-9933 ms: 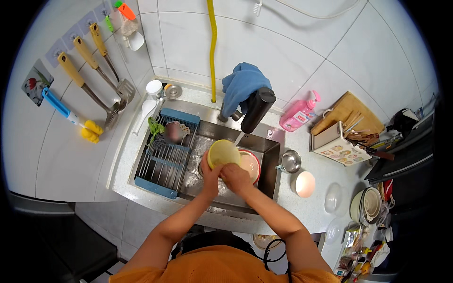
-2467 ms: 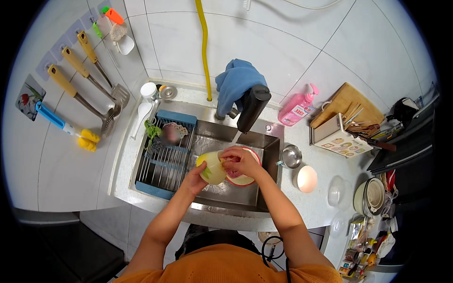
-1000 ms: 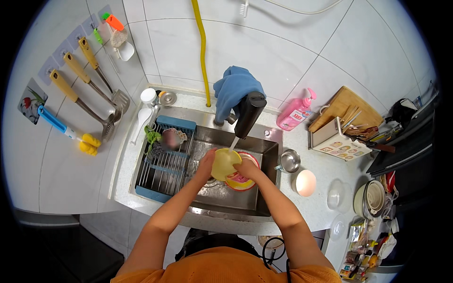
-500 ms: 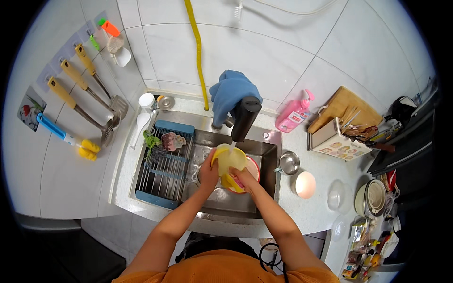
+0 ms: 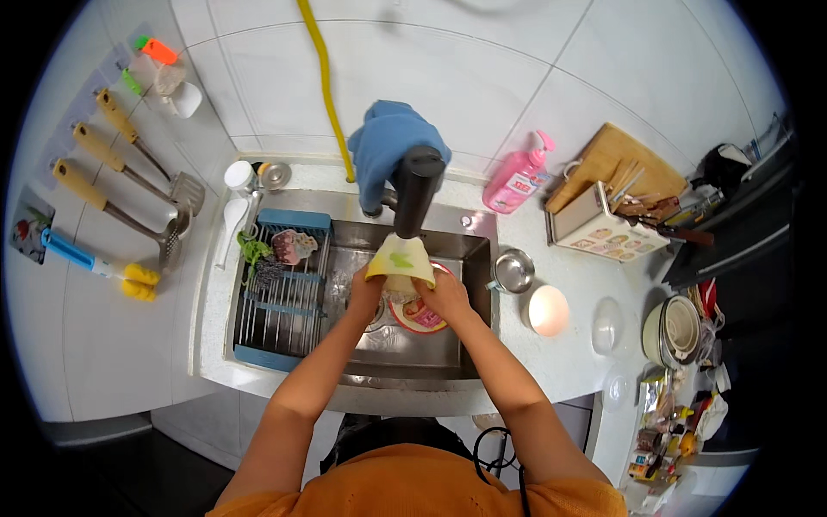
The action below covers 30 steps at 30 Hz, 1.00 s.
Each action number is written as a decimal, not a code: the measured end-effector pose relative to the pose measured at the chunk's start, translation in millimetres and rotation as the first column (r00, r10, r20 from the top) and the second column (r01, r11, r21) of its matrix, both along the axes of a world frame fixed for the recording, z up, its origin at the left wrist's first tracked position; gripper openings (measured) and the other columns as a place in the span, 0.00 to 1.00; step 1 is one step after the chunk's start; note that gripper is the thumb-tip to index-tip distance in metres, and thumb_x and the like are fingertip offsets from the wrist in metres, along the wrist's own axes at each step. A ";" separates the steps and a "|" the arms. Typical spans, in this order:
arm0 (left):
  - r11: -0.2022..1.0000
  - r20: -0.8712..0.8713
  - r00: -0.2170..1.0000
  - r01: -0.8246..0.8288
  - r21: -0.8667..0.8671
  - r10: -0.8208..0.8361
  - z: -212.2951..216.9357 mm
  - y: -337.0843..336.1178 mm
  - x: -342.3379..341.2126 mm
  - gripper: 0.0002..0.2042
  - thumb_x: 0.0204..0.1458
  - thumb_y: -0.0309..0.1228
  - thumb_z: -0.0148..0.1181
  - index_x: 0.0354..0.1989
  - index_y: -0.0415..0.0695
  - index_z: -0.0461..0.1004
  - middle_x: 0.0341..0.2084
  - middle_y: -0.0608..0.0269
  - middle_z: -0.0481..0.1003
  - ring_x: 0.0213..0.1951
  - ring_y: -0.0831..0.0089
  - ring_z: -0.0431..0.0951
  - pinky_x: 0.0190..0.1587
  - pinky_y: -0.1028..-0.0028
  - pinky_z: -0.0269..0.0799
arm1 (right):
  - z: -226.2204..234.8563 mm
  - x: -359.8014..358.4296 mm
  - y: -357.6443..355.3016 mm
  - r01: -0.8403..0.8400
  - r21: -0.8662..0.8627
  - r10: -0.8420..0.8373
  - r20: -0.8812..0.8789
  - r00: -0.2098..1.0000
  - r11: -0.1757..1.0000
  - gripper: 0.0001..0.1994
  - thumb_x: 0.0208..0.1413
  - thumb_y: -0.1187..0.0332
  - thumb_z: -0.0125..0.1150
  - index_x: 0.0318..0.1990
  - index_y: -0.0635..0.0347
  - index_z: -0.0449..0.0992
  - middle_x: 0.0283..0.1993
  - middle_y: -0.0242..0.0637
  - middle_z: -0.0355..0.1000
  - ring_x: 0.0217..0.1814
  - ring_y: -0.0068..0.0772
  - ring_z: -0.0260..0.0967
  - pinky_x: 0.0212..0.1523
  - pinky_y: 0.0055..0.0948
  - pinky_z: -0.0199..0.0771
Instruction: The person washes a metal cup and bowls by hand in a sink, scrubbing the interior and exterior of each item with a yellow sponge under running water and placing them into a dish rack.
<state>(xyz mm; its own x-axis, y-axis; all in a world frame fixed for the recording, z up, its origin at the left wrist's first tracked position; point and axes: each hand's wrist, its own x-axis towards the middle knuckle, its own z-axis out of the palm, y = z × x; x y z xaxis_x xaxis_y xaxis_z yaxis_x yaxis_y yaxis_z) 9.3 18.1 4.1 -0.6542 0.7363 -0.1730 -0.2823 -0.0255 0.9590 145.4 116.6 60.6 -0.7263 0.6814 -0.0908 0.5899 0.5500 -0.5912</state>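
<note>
A pale yellow bowl (image 5: 400,259) with a green mark is tipped up right under the black faucet (image 5: 417,191) over the steel sink (image 5: 465,353). My left hand (image 5: 364,292) grips the bowl's left edge and my right hand (image 5: 444,295) grips its right edge. Below the bowl, a pink patterned plate (image 5: 415,315) lies in the sink bottom, partly hidden by my right hand.
A blue-framed drying rack (image 5: 280,297) fills the sink's left part. A blue cloth (image 5: 386,146) hangs behind the faucet. A pink soap pump bottle (image 5: 519,177), small steel bowl (image 5: 512,270), white bowl (image 5: 549,309) and utensil box (image 5: 603,228) stand on the right counter. Spatulas (image 5: 146,185) hang left.
Both hands have lifted the yellow bowl up and back, from beside the pink plate to directly under the faucet, and tilted it upright.
</note>
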 end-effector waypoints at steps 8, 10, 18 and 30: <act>0.965 -0.549 0.801 0.260 -0.044 -0.240 -6.6 -0.2 26.7 0.14 0.47 0.24 0.53 0.44 0.37 0.68 0.34 0.53 0.74 0.37 0.69 0.75 0.39 0.74 0.68 | -10.7 50.9 -10.7 0.219 0.170 -0.161 -0.299 0.941 0.961 0.10 0.47 0.68 0.52 0.38 0.58 0.72 0.39 0.43 0.70 0.40 0.46 0.68 0.38 0.36 0.69; 0.923 -0.427 0.818 0.356 -0.148 -0.385 3.6 -5.0 33.1 0.15 0.47 0.25 0.53 0.45 0.37 0.68 0.34 0.53 0.74 0.37 0.70 0.75 0.39 0.75 0.68 | -4.0 63.3 -14.0 0.282 0.156 -0.230 -0.285 0.931 0.947 0.10 0.46 0.69 0.53 0.37 0.58 0.72 0.38 0.42 0.70 0.40 0.46 0.68 0.38 0.36 0.69; 0.879 0.019 0.951 0.293 -0.376 -0.309 -121.5 -17.7 25.1 0.14 0.49 0.28 0.53 0.42 0.34 0.69 0.29 0.60 0.73 0.30 0.75 0.73 0.32 0.76 0.69 | -22.7 121.3 -9.9 0.350 -0.824 -0.895 -0.420 0.148 0.445 0.13 0.54 0.65 0.51 0.41 0.66 0.69 0.30 0.36 0.72 0.28 0.26 0.69 0.29 0.26 0.69; 0.539 -0.116 0.839 0.229 -0.810 -0.531 -106.8 36.1 52.1 0.22 0.46 0.50 0.52 0.29 0.38 0.73 0.26 0.49 0.75 0.28 0.61 0.77 0.34 0.64 0.70 | -14.5 200.6 -1.4 -0.230 -0.973 -0.998 0.009 -0.061 0.005 0.15 0.51 0.52 0.49 0.32 0.52 0.72 0.25 0.34 0.70 0.20 0.27 0.68 0.12 0.18 0.58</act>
<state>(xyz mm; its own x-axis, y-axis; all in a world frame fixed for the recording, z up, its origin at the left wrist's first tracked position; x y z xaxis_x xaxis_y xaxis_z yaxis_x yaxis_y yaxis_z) 61.4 54.2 -102.7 -0.4656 0.6315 -0.6200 0.2303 0.7629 0.6041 346.0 115.2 46.1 -0.2010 0.7339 -0.6488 -0.7369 -0.5497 -0.3936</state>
